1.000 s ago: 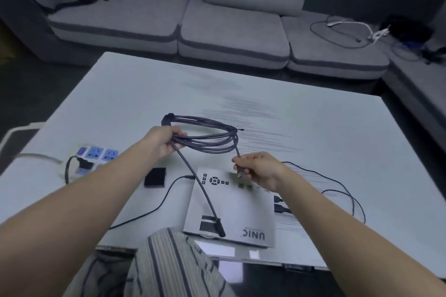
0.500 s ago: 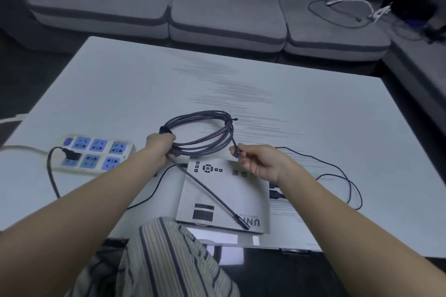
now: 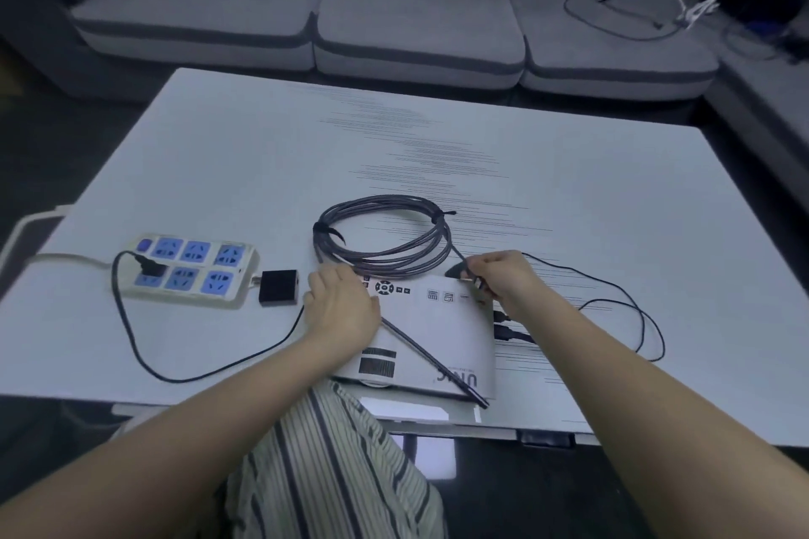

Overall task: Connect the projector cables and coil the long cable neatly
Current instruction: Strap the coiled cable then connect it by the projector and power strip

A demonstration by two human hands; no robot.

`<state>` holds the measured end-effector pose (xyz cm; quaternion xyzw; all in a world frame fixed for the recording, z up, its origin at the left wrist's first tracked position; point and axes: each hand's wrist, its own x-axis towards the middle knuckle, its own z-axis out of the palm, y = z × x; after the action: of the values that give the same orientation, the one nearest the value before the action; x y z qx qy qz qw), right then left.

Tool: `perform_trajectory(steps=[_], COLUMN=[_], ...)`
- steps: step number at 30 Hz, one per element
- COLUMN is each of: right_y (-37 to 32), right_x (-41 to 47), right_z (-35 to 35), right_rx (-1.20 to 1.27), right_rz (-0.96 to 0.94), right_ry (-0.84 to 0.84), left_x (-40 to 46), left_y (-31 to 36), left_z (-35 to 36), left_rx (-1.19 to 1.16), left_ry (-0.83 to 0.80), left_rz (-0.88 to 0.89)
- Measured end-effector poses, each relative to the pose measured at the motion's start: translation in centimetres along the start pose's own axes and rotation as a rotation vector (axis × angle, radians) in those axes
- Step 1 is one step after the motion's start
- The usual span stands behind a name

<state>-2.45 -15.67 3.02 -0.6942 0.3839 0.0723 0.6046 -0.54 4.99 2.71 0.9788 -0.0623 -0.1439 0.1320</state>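
Head view shows me the coiled cable (image 3: 385,236) lying on the table (image 3: 569,188) just behind the projector (image 3: 431,333), my right hand (image 3: 503,280) pinching its plug end nearest the projector's right-side ports, left hand (image 3: 341,306) resting loosely on the coil's near-left side.

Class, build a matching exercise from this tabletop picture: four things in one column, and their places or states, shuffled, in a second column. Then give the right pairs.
Things
1. coiled cable
2. power strip
3. black box
4. right hand

Places or states
A. just right of the power strip
B. pinching a cable end
C. on the table behind the projector
D. left of the projector, one black plug in it

Pairs: 1-C, 2-D, 3-A, 4-B
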Motion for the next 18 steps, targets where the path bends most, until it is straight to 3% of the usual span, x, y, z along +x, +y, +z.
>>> perform_trajectory(steps=[3, 7, 14, 18], right_y=[0.6, 1.4, 2.5, 3.0], right_x=[0.3, 0.6, 1.1, 1.5], right_z=[-1.0, -2.7, -4.2, -4.8], right_rx=[0.019, 0.091, 0.487, 0.495], right_rz=[-0.003, 0.040, 0.270, 0.278], right_ry=[0.083, 0.082, -0.039, -0.066], left_x=[-0.5, -0.6, -0.1, 0.1], left_y=[-0.1, 0.9, 5.1, 7.5], left_z=[0.3, 0.5, 2.0, 3.5], left_rx=[0.015, 0.111, 0.273, 0.301], left_ry=[-0.111, -0.026, -0.013, -0.081], left_rz=[0.030, 0.140, 0.613, 0.716])
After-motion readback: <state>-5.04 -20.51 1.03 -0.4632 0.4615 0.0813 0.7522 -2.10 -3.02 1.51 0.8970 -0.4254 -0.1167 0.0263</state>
